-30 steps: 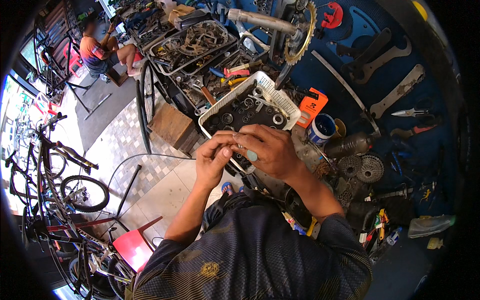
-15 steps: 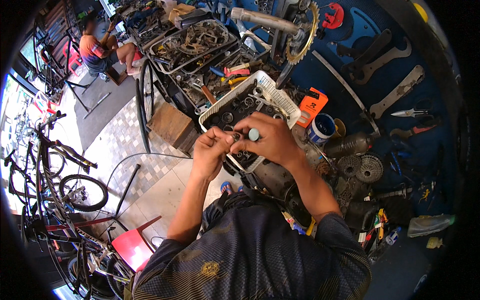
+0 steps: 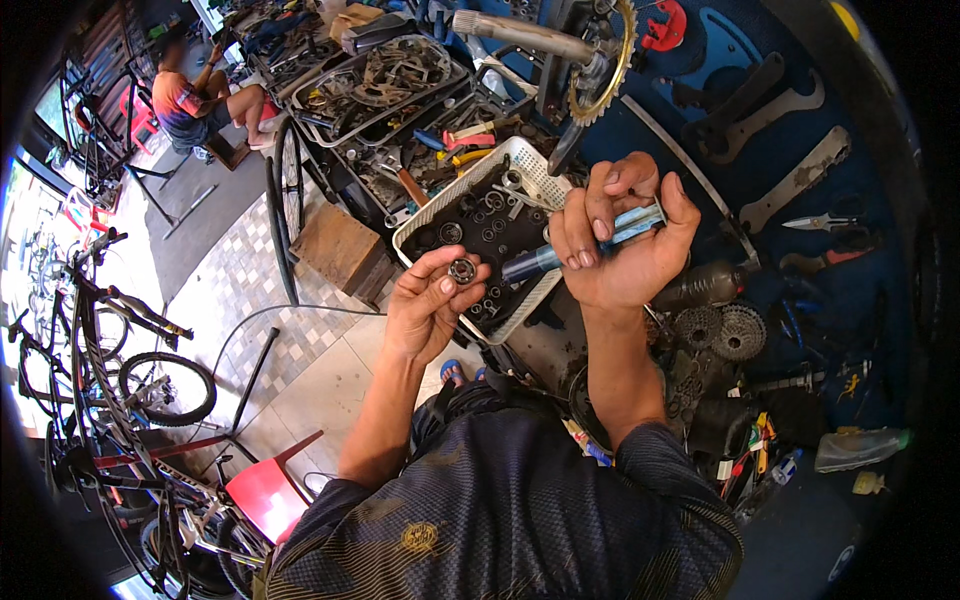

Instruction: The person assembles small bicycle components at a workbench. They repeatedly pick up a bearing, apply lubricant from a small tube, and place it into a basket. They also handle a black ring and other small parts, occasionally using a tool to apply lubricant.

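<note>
My left hand (image 3: 425, 310) pinches a small ring-shaped ball bearing (image 3: 462, 271) between thumb and fingers, its round face turned up. To the right, my right hand (image 3: 640, 255) is raised palm up, with its fingers curled round a blue cylindrical tube (image 3: 535, 264). The tube's dark end points left toward the bearing, and the two are apart. What kind of tube it is I cannot make out. Beneath and beyond both hands lies a white perforated plastic basket (image 3: 545, 170), holding rings, nuts and other small metal parts. My right hand hides part of its right side.
Past the basket is a metal tray (image 3: 455, 80) of greasy parts, beside pliers and loose tools. A crank with a chainring (image 3: 625, 60) juts in above. Wrenches (image 3: 800, 180) hang on the blue board at right. Left are a wooden block (image 3: 340, 250), bicycles and a seated person (image 3: 195, 100).
My right hand has moved right and up, away from my left hand, turning its palm up with the tube. My left hand has turned, bringing the bearing's face into view.
</note>
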Tool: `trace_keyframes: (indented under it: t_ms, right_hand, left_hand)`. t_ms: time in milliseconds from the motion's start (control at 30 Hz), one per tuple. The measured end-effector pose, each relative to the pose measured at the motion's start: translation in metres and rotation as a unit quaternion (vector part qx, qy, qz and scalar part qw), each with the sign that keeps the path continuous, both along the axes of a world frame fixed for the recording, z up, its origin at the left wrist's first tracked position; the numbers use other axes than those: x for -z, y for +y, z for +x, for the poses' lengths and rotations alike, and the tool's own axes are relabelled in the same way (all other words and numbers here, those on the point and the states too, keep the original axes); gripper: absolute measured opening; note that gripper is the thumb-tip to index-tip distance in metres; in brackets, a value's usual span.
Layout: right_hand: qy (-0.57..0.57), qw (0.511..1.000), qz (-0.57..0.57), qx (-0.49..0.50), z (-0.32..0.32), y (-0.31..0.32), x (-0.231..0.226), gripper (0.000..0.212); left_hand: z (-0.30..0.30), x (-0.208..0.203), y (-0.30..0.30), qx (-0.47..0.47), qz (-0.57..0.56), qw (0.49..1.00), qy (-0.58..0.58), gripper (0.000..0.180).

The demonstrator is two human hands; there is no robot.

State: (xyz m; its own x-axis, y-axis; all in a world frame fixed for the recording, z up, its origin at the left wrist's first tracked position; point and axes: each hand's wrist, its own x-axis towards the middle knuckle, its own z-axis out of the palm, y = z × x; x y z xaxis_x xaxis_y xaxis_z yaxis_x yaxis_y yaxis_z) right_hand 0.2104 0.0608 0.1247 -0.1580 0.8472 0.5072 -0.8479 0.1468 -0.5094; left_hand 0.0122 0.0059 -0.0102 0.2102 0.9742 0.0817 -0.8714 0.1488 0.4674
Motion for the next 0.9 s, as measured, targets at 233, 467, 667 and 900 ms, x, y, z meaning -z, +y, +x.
trace_keyframes:
  t_ms: [233, 467, 667, 900]
  right_hand:
    - [0.003, 1.0, 0.0, -0.006, -0.014, -0.004, -0.009, 0.039]
    - [-0.012, 1.0, -0.013, 0.003, -0.021, -0.003, -0.004, 0.034]
    - [-0.03, 1.0, -0.001, 0.004, -0.02, -0.003, -0.004, 0.033]
    - [-0.045, 0.999, 0.02, 0.015, -0.019, 0.0, -0.004, 0.037]
  left_hand:
    - [0.008, -0.014, -0.004, -0.021, 0.036, 0.998, 0.044, 0.034]
    - [0.011, -0.018, -0.006, -0.034, 0.04, 0.997, 0.06, 0.033]
    - [0.01, -0.02, -0.006, -0.02, 0.035, 0.999, 0.033, 0.03]
    - [0.011, -0.019, -0.008, 0.0, 0.01, 0.998, 0.055, 0.03]
